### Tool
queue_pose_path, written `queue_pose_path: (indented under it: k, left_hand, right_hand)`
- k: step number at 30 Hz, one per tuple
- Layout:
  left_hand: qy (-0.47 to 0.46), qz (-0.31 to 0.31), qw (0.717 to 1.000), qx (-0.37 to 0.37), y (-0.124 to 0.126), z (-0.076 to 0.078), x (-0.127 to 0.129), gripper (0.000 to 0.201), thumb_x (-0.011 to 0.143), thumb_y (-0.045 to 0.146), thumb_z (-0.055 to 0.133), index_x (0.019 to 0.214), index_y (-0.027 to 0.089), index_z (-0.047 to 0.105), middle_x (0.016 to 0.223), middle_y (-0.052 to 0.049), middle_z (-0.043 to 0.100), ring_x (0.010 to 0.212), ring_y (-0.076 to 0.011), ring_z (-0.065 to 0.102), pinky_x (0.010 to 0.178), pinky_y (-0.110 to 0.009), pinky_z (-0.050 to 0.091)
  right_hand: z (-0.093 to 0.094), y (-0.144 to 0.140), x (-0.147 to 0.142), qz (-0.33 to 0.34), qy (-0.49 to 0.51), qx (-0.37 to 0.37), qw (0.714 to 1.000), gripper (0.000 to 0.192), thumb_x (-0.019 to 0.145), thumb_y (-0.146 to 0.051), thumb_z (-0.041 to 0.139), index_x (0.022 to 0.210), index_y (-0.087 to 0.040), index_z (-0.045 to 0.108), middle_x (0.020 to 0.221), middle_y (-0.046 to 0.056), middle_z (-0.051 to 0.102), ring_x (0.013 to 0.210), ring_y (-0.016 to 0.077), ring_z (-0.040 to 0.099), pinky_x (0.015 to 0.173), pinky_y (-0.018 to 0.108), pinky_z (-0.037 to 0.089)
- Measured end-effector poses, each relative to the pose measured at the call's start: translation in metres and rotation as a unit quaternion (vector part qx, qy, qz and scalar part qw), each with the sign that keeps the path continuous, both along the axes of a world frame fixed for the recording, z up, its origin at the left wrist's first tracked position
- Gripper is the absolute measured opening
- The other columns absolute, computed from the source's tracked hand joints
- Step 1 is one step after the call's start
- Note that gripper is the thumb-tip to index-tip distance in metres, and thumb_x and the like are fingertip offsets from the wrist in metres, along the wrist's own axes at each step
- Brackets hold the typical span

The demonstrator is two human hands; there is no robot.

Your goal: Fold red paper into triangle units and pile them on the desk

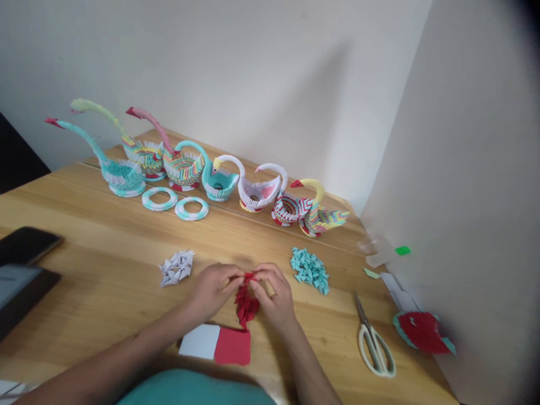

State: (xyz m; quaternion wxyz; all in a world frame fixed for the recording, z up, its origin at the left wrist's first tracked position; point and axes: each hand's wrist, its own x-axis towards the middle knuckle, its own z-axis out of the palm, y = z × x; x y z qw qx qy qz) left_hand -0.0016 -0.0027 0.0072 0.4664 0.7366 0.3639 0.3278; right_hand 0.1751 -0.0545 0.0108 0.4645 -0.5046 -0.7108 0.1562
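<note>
Pinching a red paper piece (250, 276), my left hand (214, 288) and right hand (276, 293) are drawn in, thumbs to fingers, at the far end of the red pile (246, 309). I judge it nearly weightless, crisp, easily creased, best taken lightly by its edges. My fingers hide its shape; whether it touches the red pile, I can't tell.

It was a papercraft corner of a room, as shown by the wooden table (101, 239) against pale walls (211, 67), the paper swans (230, 184), red folded pieces (246, 308) and scissors (367, 325).
</note>
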Motion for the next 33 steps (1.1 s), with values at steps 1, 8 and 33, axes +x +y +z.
queue_pose_path:
  k: [1,8,33]
  left_hand:
    - [0.02,0.001,0.999,0.03,-0.001,0.001,0.0,0.021,0.086,0.026,0.051,0.076,0.017,0.067,0.072,-0.002,0.069,0.069,-0.0165,0.059,0.066,-0.026,0.038]
    - [0.024,-0.009,0.999,0.023,-0.002,0.002,0.0,0.023,0.087,0.025,0.049,0.075,0.017,0.067,0.072,-0.001,0.071,0.068,-0.0161,0.062,0.064,-0.024,0.041]
    - [-0.089,-0.028,0.987,-0.133,-0.006,0.008,0.004,0.02,0.079,0.03,0.059,0.081,0.014,0.07,0.075,-0.003,0.073,0.069,-0.0164,0.063,0.065,-0.024,0.048]
  right_hand:
    - [0.0,0.0,-0.001,-0.006,0.017,-0.02,1.0,0.007,0.087,-0.021,0.06,0.083,-0.022,0.065,0.094,0.006,0.067,0.089,0.02,0.063,0.079,0.035,0.049]
    - [-0.001,0.0,-0.002,-0.022,0.099,-0.097,0.99,0.007,0.083,-0.022,0.064,0.077,-0.021,0.065,0.077,0.003,0.069,0.071,0.0178,0.064,0.067,0.031,0.049]
    - [-0.01,-0.001,0.002,-0.049,0.095,-0.078,0.991,0.026,0.081,-0.02,0.066,0.107,-0.023,0.069,0.079,0.001,0.068,0.073,0.0163,0.063,0.07,0.029,0.051]
